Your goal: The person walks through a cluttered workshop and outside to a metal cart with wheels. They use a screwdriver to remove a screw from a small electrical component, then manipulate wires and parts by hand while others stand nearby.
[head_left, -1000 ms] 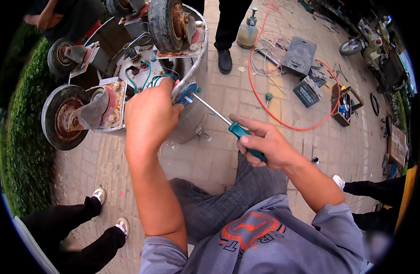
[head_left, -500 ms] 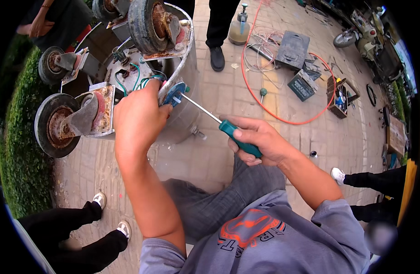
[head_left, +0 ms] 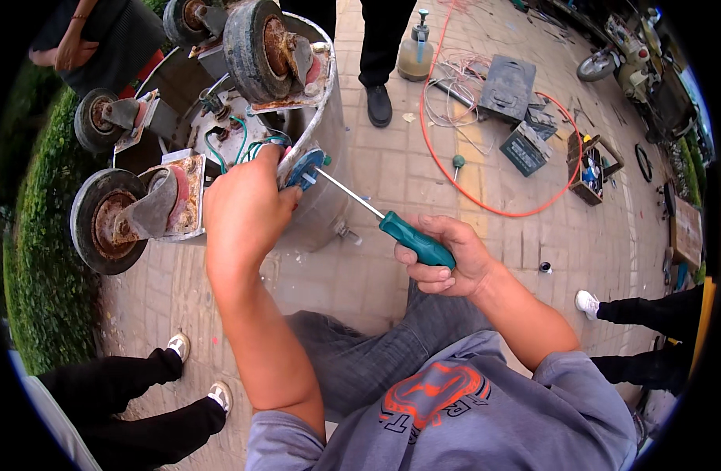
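Observation:
My left hand (head_left: 243,206) is closed over the near rim of an upturned metal drum (head_left: 326,133) on caster wheels. Its fingers reach inside by green wires (head_left: 236,141), fingertips partly hidden, while the thumb lies beside a round blue fitting (head_left: 305,169) on the drum's outer wall. In my right hand (head_left: 455,255) is a screwdriver (head_left: 418,240) with a green handle, gripped between thumb and curled fingers. Its steel shaft slants up leftward, and the tip meets the blue fitting or sits just in front of it.
Rusty caster wheels (head_left: 109,222) stick out from the drum. On the paving lie an orange hose (head_left: 525,215), a grey case (head_left: 508,82), a battery (head_left: 525,149), a wooden toolbox (head_left: 586,180) and a spray bottle (head_left: 415,53). People's legs stand around; a motorcycle (head_left: 639,71) is parked at far right.
The right hand's fingers have shifted around the screwdriver handle, the index finger now more curled. The left hand stays at the drum rim. The whole view has shifted slightly.

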Available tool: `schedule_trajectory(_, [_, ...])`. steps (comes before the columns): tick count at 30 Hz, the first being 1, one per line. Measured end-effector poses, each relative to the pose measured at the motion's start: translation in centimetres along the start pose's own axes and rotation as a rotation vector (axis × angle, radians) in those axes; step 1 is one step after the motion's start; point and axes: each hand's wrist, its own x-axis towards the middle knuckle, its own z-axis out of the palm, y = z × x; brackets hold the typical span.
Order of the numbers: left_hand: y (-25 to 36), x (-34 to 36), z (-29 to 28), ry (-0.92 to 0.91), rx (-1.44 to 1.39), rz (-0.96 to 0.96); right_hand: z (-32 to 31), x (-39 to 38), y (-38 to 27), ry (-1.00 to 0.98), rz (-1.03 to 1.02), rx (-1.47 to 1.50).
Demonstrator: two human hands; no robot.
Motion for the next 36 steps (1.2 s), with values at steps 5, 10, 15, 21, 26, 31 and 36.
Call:
schedule_trajectory(5, [0.0, 0.1, 0.0, -0.006, -0.002, 0.012, -0.4, 0.9, 1.9, 0.099, -0.578, -0.765])
schedule_trajectory(10, [-0.3, 0.0, 0.0, -0.012, 0.009, -0.01, 0.2, -0.1, 1.2, 0.069, -0.221, -0.43])
schedule_trajectory(15, [0.1, 0.1, -0.1, 0.017, 0.008, 0.008, -1.1, -0.3, 2.8, -0.251, 0.372, 0.793])
schedule_trajectory(21, [0.2, -0.2, 0.2, 0.006, 0.014, 0.009, 1.1, -1.1, 1.2, 0.134, -0.376, -0.743])
schedule_trajectory(26, [-0.2, 0.0, -0.1, -0.042, 0.02, -0.014, 1.1, -0.5, 2.4, -0.032, -0.016, 0.188])
schedule_trajectory(31, [0.5, 0.1, -0.1, -0.022, 0.026, 0.015, 0.2, -0.7, 1.4, -0.089, 0.005, 0.018])
schedule_trajectory(36, [0.3, 0.0, -0.4, -0.025, 0.059, -0.01, 0.7, -0.8, 1.7, 0.051, -0.307, -0.465])
